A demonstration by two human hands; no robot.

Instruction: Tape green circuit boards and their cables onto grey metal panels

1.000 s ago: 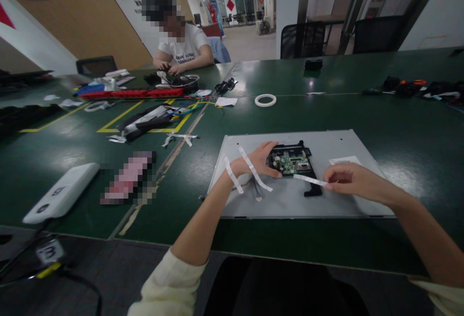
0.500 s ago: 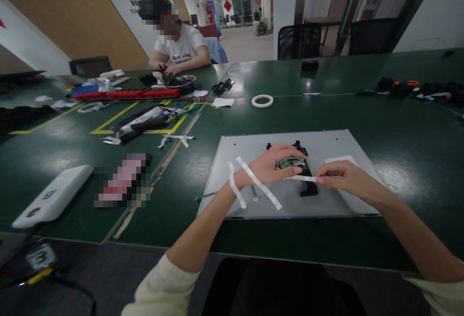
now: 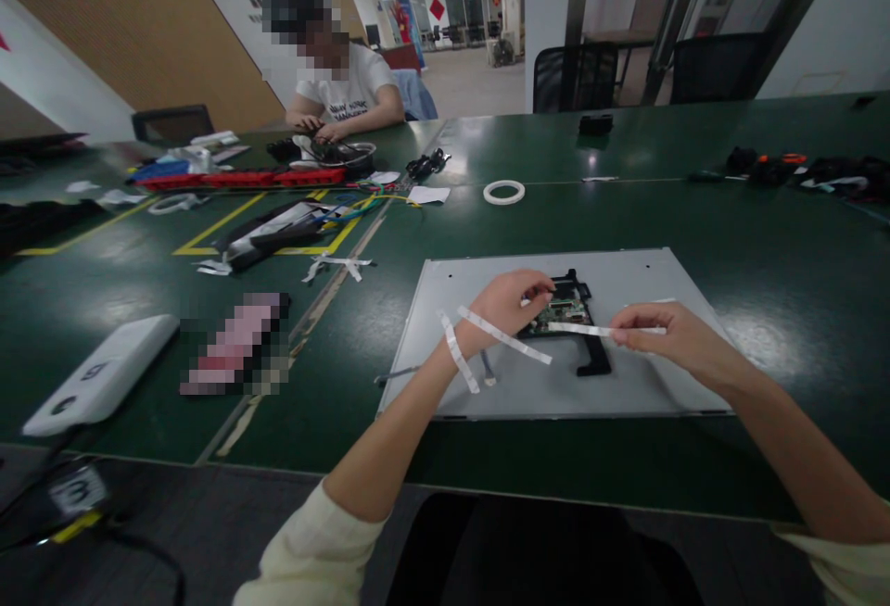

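Observation:
My right hand (image 3: 657,333) pinches one end of a white tape strip (image 3: 580,330), whose free end reaches left over a green circuit board (image 3: 566,311). The board lies on a black bracket (image 3: 593,356), on top of a pale grey panel (image 3: 632,393). At the board's left side is my left hand (image 3: 506,305), its fingers curled in and closed; what they grip, if anything, is hidden. Two more tape strips, one nearer the wrist (image 3: 459,354) and one nearer the hand (image 3: 504,337), hang stuck across my left wrist.
A tape roll (image 3: 504,192) lies beyond the panel. To the left are a pink phone-like slab (image 3: 236,344), a white power bank (image 3: 101,374) and crossed tape scraps (image 3: 340,267). Across the green table sits a person (image 3: 348,87) with hands on cables.
My left hand has drawn back left from the tape and curled its fingers, uncovering more of the board. My right hand has shifted slightly right, and the strip's left end is now free.

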